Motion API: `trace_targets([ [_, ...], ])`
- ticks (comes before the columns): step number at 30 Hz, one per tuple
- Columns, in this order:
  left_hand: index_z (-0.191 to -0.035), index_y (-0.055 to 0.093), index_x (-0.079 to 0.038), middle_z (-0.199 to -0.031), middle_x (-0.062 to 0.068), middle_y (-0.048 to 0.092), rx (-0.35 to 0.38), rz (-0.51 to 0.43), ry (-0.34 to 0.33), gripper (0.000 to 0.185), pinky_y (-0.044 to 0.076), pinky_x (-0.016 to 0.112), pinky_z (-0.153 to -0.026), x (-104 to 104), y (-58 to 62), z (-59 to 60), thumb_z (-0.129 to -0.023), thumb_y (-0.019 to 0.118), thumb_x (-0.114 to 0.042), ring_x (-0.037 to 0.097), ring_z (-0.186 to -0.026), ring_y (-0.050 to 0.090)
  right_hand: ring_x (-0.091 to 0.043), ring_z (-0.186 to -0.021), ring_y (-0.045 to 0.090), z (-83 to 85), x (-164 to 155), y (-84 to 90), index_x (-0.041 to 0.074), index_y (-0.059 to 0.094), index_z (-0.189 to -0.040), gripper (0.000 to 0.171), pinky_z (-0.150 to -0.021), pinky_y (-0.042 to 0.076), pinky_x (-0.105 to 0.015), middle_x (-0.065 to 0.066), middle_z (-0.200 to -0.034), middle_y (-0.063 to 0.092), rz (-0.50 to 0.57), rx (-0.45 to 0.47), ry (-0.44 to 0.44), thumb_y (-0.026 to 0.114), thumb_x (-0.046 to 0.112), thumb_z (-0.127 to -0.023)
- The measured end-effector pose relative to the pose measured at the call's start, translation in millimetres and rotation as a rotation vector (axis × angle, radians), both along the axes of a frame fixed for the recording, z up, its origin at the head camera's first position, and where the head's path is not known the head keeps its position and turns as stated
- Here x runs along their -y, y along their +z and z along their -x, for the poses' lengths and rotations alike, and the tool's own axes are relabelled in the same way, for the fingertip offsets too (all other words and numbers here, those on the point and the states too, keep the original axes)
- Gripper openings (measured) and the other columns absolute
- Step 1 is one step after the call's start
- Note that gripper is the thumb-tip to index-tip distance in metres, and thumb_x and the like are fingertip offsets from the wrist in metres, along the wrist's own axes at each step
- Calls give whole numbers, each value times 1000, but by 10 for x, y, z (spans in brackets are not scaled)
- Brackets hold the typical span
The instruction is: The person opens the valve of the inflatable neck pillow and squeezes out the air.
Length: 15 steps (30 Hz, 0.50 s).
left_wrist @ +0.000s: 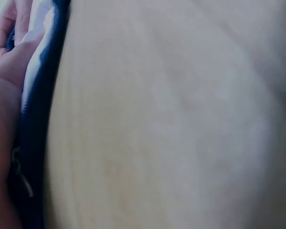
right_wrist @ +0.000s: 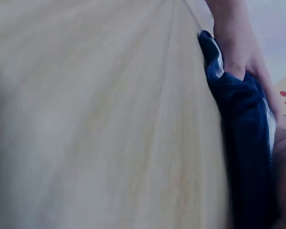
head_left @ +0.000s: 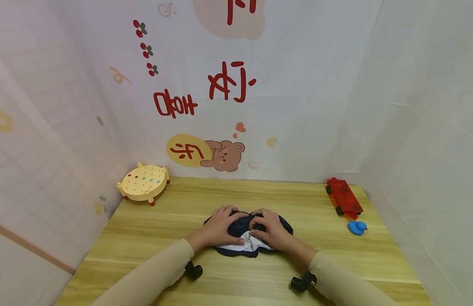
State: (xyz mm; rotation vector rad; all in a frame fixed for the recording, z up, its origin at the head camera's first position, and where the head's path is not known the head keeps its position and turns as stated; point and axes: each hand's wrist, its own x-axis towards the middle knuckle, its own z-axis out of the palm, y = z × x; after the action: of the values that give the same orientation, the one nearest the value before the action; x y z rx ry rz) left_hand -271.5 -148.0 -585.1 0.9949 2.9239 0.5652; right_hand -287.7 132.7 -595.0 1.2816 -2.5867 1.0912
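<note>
Only head view shows red toy truck.

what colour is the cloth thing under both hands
Dark navy blue with a white inner part; the cloth shows best in the head view.

Two hands, one dark blue garment, one yellow toy stool, one red toy car, one blue duck, one tabletop.

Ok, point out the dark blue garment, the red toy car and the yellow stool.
dark blue garment [head_left: 239,225], head view, fabric between the hands
red toy car [head_left: 344,196], head view, roof
yellow stool [head_left: 144,181], head view, dotted top
</note>
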Motion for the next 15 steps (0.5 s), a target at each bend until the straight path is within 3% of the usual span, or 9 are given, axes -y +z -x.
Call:
trace_targets([
  [4,-161,53,-35,-153,4,49,14,-30,-19,81,39,58,-118,-16,1,-1,-94,76,-73,26,-138,45,-29,-126,54,20,6,-18,28,74,-111,10,-107,35,-66,-4,-137,61,-17,-4,8,81,28,-104],
  [15,-152,59,-27,-147,5,51,5,13,-11,65,40,54,-119,-48,-10,39,-101,72,-66,26,-136,47,-18,-109,51,24,67,-85,29,73,-110,12,-94,36,-48,4,-121,57,-86,-124,-40,82,30,-103],
])
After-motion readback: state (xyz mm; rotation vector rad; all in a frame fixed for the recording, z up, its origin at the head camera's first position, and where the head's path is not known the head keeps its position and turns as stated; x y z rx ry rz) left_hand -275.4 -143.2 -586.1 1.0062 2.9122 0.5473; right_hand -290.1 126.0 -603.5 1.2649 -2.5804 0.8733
